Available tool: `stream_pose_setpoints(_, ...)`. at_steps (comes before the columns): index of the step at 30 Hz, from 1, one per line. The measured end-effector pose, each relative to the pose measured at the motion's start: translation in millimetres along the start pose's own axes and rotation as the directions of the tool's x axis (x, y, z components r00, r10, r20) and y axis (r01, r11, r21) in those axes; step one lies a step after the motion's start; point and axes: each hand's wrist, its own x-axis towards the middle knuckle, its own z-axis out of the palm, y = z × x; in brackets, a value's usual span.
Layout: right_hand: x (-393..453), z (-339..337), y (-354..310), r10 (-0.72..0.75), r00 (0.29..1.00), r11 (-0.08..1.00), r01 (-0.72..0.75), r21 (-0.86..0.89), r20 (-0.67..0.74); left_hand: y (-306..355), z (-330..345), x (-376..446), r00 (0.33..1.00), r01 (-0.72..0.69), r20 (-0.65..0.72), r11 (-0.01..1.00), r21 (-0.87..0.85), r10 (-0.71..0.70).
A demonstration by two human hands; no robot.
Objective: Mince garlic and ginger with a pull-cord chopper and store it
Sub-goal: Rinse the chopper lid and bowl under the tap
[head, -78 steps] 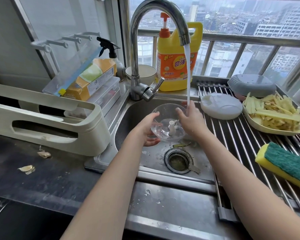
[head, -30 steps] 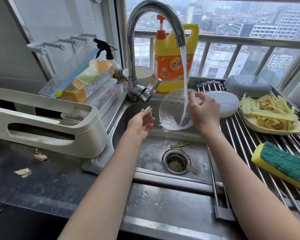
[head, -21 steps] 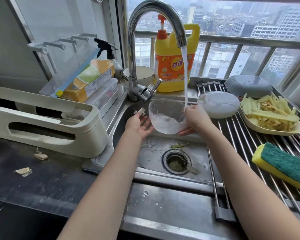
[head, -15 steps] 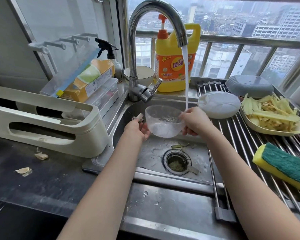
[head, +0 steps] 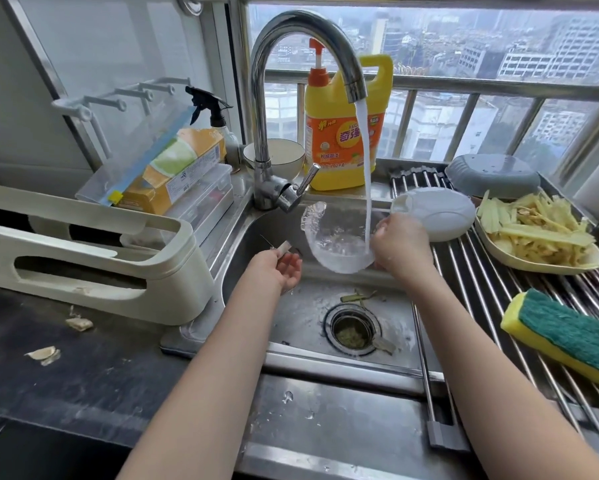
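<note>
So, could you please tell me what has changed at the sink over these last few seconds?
The left hand has let go of the clear bowl and now holds the blade piece. The right hand alone has tipped the bowl under the tap stream. The white lid, ginger plate and sponge stayed put.

Quick count: one clear bowl [head: 336,244], one white lid [head: 436,216], one sponge [head: 564,334], one soap jug [head: 343,133], one spray bottle [head: 218,129], one plate of ginger strips [head: 537,233], two peel scraps [head: 43,355] on the bench.
</note>
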Motion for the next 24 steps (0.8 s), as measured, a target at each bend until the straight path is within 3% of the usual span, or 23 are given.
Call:
stream_pose_setpoints(2,-6.1,4.5,-2.0,-0.008,0.995,0.999,0.004,0.044,0.096,-0.9,2.5,1.3,0.999,-0.020,0.028,1.000,0.008,0.020)
stream_pose_setpoints(7,-5.4,1.2,-3.8,-0.011,0.999,0.999,0.013,0.033,-0.052,-2.9,2.5,-2.3,0.996,-0.072,0.046,0.996,0.043,0.070)
stream_pose_setpoints(11,-10.1,6.6,-5.6,-0.002,0.993,0.974,-0.024,0.224,0.115,-1.2,1.5,1.7,0.998,-0.054,0.017,0.995,0.082,0.053)
stream_pose_setpoints(15,-3.2,0.9,-1.5,0.052,0.998,0.940,-0.040,0.339,-0.026,-1.3,0.3,6.7,0.999,0.009,-0.032,0.991,0.132,-0.005)
stream_pose_setpoints(19,-8.2,3.5,-0.9,0.048,0.982,0.931,-0.110,0.349,0.181,-3.8,3.5,4.4,0.997,-0.061,0.049,0.989,0.136,0.055)
stream_pose_setpoints(24,-6.9,11.2,-3.3,-0.006,0.973,0.929,-0.079,0.360,0.229,-6.0,4.6,8.9,0.989,-0.147,0.055,0.947,0.286,0.137)
